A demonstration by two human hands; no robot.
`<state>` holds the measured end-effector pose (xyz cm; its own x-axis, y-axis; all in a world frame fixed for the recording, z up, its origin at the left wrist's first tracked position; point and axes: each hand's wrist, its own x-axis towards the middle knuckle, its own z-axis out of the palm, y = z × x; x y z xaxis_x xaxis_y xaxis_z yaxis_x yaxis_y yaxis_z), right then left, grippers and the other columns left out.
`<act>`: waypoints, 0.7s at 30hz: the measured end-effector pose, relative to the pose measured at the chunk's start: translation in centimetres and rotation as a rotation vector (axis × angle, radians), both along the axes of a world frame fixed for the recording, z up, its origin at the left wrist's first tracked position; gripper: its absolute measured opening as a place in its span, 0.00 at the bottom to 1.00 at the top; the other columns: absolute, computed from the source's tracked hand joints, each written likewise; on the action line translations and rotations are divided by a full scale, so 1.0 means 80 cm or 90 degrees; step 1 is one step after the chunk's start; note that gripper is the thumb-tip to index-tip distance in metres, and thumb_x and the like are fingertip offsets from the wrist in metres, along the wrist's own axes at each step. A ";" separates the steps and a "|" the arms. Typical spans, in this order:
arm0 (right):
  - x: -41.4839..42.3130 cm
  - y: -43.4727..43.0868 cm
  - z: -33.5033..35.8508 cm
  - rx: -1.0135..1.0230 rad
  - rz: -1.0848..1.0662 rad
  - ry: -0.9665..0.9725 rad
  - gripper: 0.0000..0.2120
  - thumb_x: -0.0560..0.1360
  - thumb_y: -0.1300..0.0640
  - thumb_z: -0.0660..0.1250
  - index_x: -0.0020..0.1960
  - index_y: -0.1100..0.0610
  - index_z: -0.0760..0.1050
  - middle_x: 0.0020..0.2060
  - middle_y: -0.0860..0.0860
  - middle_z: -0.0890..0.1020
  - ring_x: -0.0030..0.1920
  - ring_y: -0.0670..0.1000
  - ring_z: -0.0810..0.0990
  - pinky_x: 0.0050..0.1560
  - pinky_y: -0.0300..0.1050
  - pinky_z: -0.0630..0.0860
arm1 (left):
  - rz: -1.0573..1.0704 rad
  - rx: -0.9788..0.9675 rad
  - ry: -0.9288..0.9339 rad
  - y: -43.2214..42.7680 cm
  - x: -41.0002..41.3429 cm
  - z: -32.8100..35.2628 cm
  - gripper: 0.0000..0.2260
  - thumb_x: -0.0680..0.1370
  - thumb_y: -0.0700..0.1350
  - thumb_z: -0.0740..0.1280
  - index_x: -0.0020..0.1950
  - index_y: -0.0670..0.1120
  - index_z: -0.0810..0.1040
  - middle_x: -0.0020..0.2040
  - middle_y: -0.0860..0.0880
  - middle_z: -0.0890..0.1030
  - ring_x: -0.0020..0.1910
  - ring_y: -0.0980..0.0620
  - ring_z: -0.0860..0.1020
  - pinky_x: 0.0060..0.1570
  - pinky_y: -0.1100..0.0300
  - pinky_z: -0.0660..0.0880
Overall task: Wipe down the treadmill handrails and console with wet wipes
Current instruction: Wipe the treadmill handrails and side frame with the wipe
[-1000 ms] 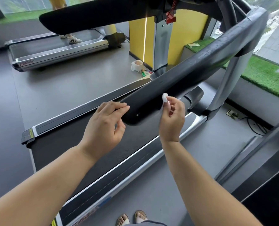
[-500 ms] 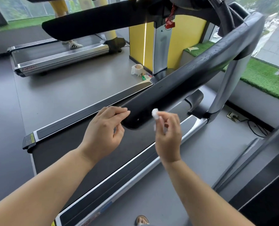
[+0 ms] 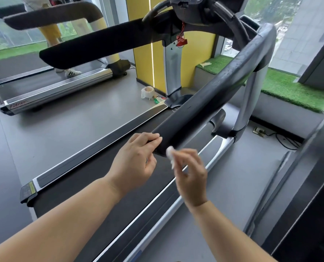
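Right hand [image 3: 192,173]: pinches one small, crumpled white wet wipe [image 3: 170,151] at the fingertips; motion-blurred.
Wet wipe: at the rounded near end of the right handrail [image 3: 214,103]; whether it touches is unclear.
Left hand [image 3: 136,163]: fingers nearly straight, tips resting on that same end, gripping nothing.
Handrails: two long matte black bars, with the left handrail [image 3: 96,46] farther off; the right one shows glossy streaks higher up.
Belt [image 3: 72,186]: flat, dark, edged by silver side rails.

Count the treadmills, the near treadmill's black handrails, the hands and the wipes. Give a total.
Treadmills: 2, near treadmill and far treadmill
Black handrails: 2, far handrail and near handrail
Hands: 2, left hand and right hand
Wet wipe: 1
Total: 7
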<state>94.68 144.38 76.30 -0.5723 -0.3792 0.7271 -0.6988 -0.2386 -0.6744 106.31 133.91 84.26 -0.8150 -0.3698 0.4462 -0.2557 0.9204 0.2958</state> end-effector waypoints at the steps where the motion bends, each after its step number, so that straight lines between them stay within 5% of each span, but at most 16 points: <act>1: -0.009 -0.005 0.006 -0.015 -0.072 -0.025 0.04 0.75 0.66 0.68 0.48 0.63 0.81 0.42 0.52 0.80 0.43 0.44 0.78 0.46 0.36 0.75 | -0.003 0.002 0.000 -0.001 0.000 0.001 0.21 0.73 0.44 0.56 0.60 0.38 0.80 0.56 0.45 0.80 0.55 0.52 0.71 0.59 0.67 0.63; 6: -0.006 -0.032 0.015 -0.029 -0.131 -0.128 0.05 0.74 0.68 0.67 0.47 0.64 0.81 0.43 0.50 0.78 0.45 0.36 0.77 0.47 0.30 0.73 | -0.012 0.005 -0.004 -0.001 0.000 0.000 0.22 0.73 0.44 0.56 0.60 0.37 0.80 0.56 0.45 0.80 0.55 0.52 0.71 0.59 0.67 0.63; 12: 0.028 0.002 0.001 0.073 0.123 0.005 0.07 0.74 0.65 0.66 0.47 0.56 0.80 0.43 0.46 0.77 0.44 0.41 0.77 0.46 0.33 0.72 | -0.015 0.011 -0.014 -0.004 0.001 0.000 0.22 0.72 0.44 0.56 0.60 0.38 0.80 0.57 0.45 0.80 0.56 0.52 0.71 0.59 0.66 0.63; 17: -0.020 -0.008 0.023 0.006 -0.130 -0.146 0.07 0.76 0.66 0.67 0.48 0.55 0.80 0.43 0.50 0.79 0.45 0.39 0.77 0.46 0.33 0.72 | -0.013 0.023 -0.011 -0.001 0.002 0.000 0.22 0.73 0.45 0.55 0.60 0.39 0.80 0.57 0.46 0.80 0.56 0.52 0.71 0.59 0.68 0.63; 21: -0.005 -0.020 0.030 0.059 -0.042 -0.176 0.10 0.75 0.69 0.66 0.48 0.55 0.78 0.44 0.51 0.79 0.45 0.41 0.78 0.49 0.35 0.73 | -0.014 0.024 -0.002 -0.003 0.000 -0.003 0.22 0.73 0.45 0.56 0.60 0.39 0.80 0.56 0.46 0.80 0.55 0.52 0.71 0.58 0.67 0.64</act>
<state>94.30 142.80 78.67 -0.7700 -0.3915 0.5038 -0.4971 -0.1269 -0.8584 106.32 133.69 84.05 -0.8246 -0.3681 0.4297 -0.2360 0.9140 0.3301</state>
